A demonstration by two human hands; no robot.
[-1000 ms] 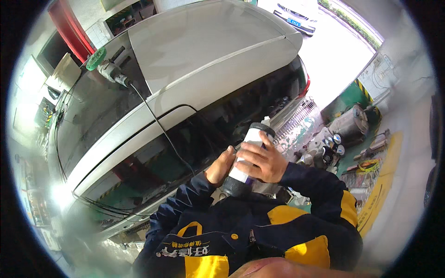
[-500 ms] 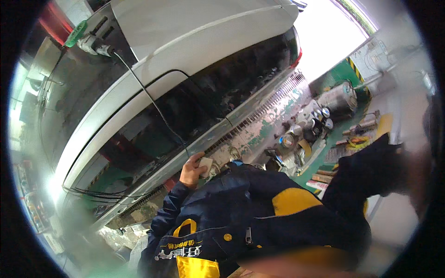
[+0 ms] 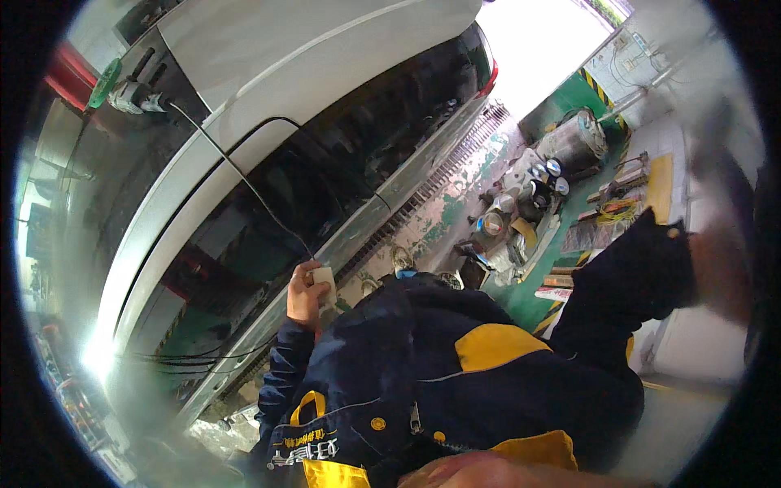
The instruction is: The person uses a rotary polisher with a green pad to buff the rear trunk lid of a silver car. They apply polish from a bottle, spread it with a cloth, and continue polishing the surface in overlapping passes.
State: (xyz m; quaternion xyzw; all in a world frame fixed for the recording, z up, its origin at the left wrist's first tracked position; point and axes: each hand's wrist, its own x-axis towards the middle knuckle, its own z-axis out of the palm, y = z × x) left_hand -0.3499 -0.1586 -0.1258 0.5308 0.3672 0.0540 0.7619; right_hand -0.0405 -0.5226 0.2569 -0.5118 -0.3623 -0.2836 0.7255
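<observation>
My left hand (image 3: 304, 299) is closed around a flat, cream rectangular pad (image 3: 325, 281), with the thumb and fingers on its left side. It is beside the lower edge of a white car's dark, glossy side (image 3: 268, 195). A thin cord (image 3: 244, 183) runs down across the car and ends by my fingertips; I cannot tell whether they touch. At its upper end is a grey tool (image 3: 134, 95) with a green disc and dark prongs. My right arm is raised at the right, and my right hand (image 3: 724, 272) is close and blurred, its fingers not readable.
A slotted floor grate (image 3: 443, 175) runs along the car. Right of it lie a metal cylinder (image 3: 576, 140), shiny round parts (image 3: 492, 224) and several boards (image 3: 622, 191). Loose dark cables (image 3: 195, 358) hang at the lower left. My shoe (image 3: 402, 259) shows on the worn floor.
The whole view has shifted, with the car sitting further left and up. My left hand has moved left in the picture, and the pad now faces the camera more upright.
</observation>
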